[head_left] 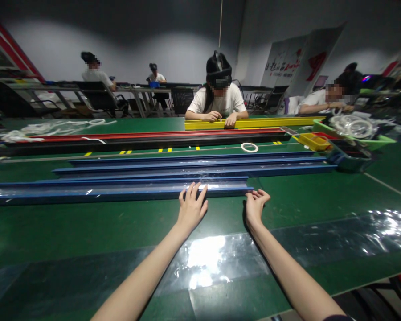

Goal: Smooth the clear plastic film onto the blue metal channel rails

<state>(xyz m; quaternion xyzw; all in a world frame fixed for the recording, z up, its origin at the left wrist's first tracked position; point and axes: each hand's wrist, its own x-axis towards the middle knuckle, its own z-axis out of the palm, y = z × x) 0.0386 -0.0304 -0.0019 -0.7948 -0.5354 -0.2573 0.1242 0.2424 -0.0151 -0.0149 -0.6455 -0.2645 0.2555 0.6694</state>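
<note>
My left hand (191,206) lies flat with fingers spread on the near edge of a long blue channel strip (116,191) wrapped in clear film, so it is open. My right hand (255,205) sits at that strip's right end, its fingers curled against the end. Whether it grips anything I cannot make out. More blue strips (194,166) lie side by side just beyond. A sheet of clear plastic film (220,261) lies on the green table (87,227) under my forearms.
Red and black strips (147,138) lie across the table farther back, with a tape roll (249,147) near them. Opposite, a person rests both hands on a yellow strip (250,122). Yellow and green bins (350,140) stand at the right. Other people sit behind.
</note>
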